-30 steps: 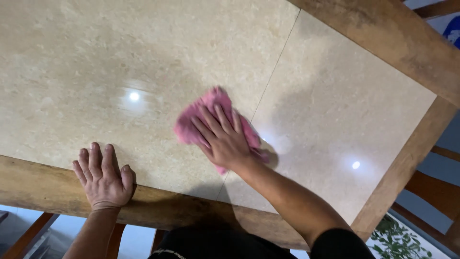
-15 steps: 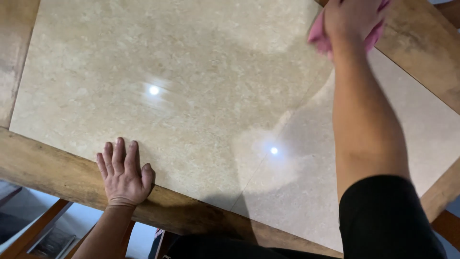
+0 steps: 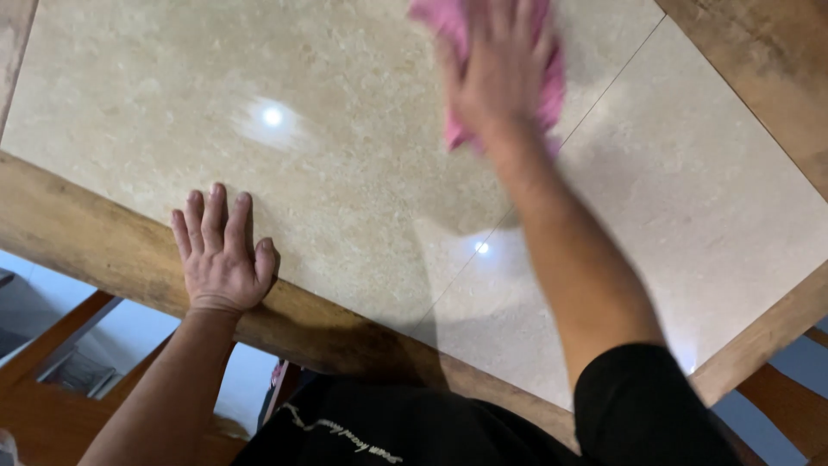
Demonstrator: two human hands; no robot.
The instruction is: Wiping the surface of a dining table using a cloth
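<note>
My right hand (image 3: 503,65) presses flat on a pink cloth (image 3: 548,95) near the top of the view, on the glossy beige stone top of a table (image 3: 345,173). The hand is blurred with motion, and most of the cloth is hidden under it. My left hand (image 3: 220,255) lies palm down, fingers spread, on the table's near wooden border (image 3: 95,242), its fingertips reaching onto the stone. It holds nothing.
A seam (image 3: 604,82) runs diagonally across the stone top between two slabs. A wooden border also frames the far right side (image 3: 759,60). Wooden chair parts (image 3: 52,345) show below the near edge and at the lower right (image 3: 789,406).
My right hand swept the pink cloth from the table's middle out to the far right border, then back left and nearer. My left hand stayed planted on the near edge.
</note>
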